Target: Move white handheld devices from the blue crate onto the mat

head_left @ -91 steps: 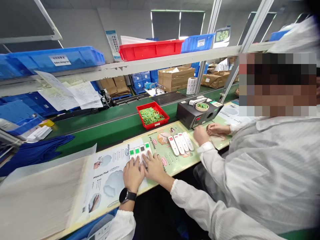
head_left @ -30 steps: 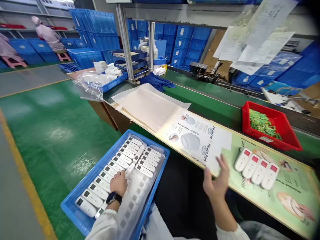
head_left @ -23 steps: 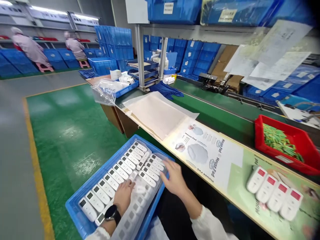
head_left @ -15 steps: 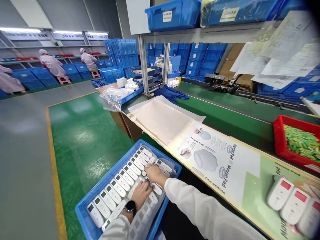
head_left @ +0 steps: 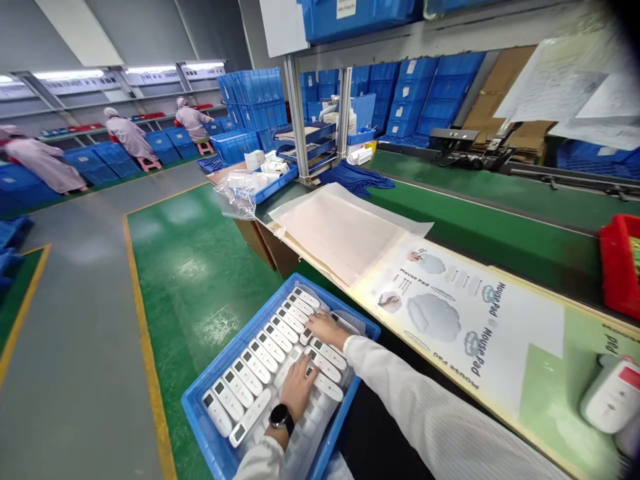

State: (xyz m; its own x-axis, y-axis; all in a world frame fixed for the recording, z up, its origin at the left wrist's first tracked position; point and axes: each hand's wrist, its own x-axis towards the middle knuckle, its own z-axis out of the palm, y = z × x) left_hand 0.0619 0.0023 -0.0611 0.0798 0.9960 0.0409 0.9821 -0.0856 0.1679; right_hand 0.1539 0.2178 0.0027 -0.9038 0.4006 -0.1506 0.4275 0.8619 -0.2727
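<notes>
A blue crate [head_left: 220, 355] stands on the floor beside the bench, filled with rows of white handheld devices [head_left: 260, 360] that have small dark screens. Both my hands are inside it. My left hand [head_left: 299, 387], with a black watch on the wrist, lies with its fingers stretched over the devices in the middle of the crate. My right hand [head_left: 325, 328] is at the crate's far end, its fingers curled around one white device. A clear plastic tray sheet [head_left: 310, 430] lies along the crate's near right side.
On the bench lie a printed mouse-pad sheet [head_left: 450, 313], pale foam sheets [head_left: 340, 230] and a white device with a red screen [head_left: 613, 397]. A green conveyor [head_left: 475, 213] runs behind, with a red bin [head_left: 617, 267] on it. People [head_left: 127, 133] in coats work far left.
The view swung left from the bench to the crate. My right hand left the bench and reached into the crate, joining the left. Both hands have moved towards its far end.
</notes>
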